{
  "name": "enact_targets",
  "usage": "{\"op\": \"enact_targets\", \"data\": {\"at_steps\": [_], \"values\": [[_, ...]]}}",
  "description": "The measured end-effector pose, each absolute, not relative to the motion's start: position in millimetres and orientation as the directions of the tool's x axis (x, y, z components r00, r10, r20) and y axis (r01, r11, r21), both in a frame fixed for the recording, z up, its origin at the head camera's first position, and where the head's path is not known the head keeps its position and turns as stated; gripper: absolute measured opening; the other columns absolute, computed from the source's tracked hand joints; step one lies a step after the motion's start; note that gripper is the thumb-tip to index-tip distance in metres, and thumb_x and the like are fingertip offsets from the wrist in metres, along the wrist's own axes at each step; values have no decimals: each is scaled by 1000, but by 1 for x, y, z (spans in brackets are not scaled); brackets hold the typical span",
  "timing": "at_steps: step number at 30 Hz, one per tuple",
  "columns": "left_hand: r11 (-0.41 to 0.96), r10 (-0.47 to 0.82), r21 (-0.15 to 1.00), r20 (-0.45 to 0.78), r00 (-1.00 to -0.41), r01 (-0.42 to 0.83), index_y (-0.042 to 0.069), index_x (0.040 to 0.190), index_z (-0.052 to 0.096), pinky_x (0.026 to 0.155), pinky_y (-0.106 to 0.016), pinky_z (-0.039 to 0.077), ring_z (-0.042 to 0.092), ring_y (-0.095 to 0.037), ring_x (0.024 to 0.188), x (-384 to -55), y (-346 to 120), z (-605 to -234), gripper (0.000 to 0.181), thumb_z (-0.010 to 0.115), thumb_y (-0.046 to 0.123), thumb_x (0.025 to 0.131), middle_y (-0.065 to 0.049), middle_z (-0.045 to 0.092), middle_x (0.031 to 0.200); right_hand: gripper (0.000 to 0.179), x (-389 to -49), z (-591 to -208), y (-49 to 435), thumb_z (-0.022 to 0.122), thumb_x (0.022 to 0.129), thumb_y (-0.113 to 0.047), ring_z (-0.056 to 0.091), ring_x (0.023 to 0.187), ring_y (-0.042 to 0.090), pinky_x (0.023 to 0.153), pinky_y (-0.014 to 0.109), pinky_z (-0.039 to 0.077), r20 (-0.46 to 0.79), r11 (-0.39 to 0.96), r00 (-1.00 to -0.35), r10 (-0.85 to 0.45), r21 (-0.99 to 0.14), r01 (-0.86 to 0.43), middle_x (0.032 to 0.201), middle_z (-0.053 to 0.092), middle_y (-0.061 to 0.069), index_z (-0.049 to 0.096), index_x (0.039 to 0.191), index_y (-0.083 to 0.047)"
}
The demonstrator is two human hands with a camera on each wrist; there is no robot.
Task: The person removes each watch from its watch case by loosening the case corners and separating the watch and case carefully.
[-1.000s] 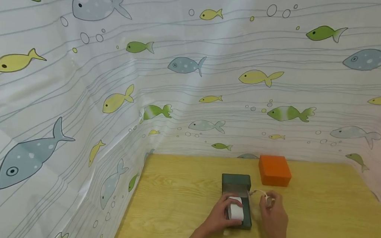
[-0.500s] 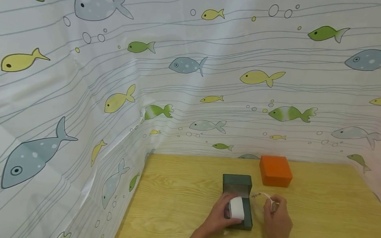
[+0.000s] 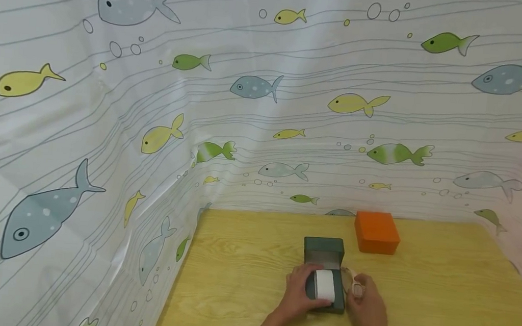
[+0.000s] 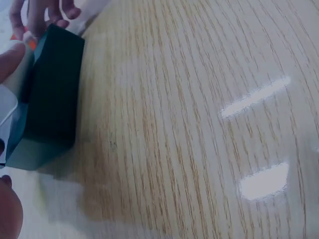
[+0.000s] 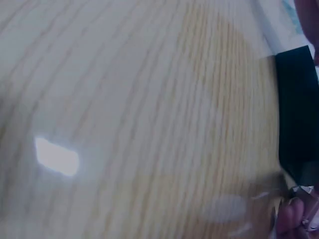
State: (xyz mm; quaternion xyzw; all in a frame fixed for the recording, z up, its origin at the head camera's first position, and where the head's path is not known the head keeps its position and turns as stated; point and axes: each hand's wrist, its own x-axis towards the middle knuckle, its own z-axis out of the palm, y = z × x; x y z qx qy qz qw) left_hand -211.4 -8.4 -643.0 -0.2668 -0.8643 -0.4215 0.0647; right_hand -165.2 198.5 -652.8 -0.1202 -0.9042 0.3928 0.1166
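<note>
A dark green watch box [image 3: 323,245] stands on the table with its lid raised at the back. A white cushion [image 3: 325,286] sits in its base. My left hand [image 3: 298,291] grips the box from the left, fingers at its far left side. Its thumb [image 4: 10,62] touches the near end of the cushion. Close to the box's right side, my right hand [image 3: 369,307] pinches a wristwatch [image 3: 358,290] by its case. The watch's pale, thin strap curves toward the box. In the right wrist view only fingertips and part of the watch [image 5: 313,219] show.
An orange box [image 3: 377,232] stands at the back of the wood-grain table [image 3: 234,263], right of the watch box. A white fish-print sheet [image 3: 264,122] hangs behind the table and along its left and right sides.
My right hand has brought the watch left, up against the box, after a slight drift right. My left fingers have slid off the cushion's top toward the box's left side.
</note>
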Motion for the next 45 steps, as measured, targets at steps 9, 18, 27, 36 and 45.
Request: {"op": "enact_targets", "data": {"at_steps": [9,18,27,36,45], "values": [[569,372,631,376,-849,528,25,134,60,84,-25,26,50,-16,115,-210,-7,-651,77,93,43,67,4,68,129,40,-161,-653,198,65,92,-18,67,91,23,74,42,51,11,752,-974,227,-638,168,120,70,14,55,129,-10],[588,325,643,367,-872,490,28,131,63,86,-34,26,47,-19,120,-212,-5,-650,69,91,41,69,7,70,128,45,-162,-654,199,66,91,-10,68,107,32,89,51,53,13,726,-984,178,-677,123,128,67,25,52,132,1],[548,345,699,310,-886,458,22,126,65,87,-35,26,46,-23,124,-212,-7,-644,47,80,27,82,2,72,126,51,-162,-654,201,64,92,-10,66,112,34,95,54,52,-50,697,-985,166,-700,153,131,63,28,44,138,3],[546,395,633,384,-835,549,18,135,63,84,-32,25,47,-29,128,-209,-9,-647,53,77,24,84,-5,65,137,53,-160,-656,198,64,92,-8,66,115,42,94,57,52,18,695,-983,183,-710,117,131,63,31,42,139,4],[570,414,568,425,-805,594,20,131,65,85,-31,27,46,-31,131,-208,-13,-656,50,79,23,83,-10,57,141,37,-156,-660,195,65,88,-3,63,105,32,88,51,53,130,752,-977,167,-658,41,117,59,21,54,122,3]]}}
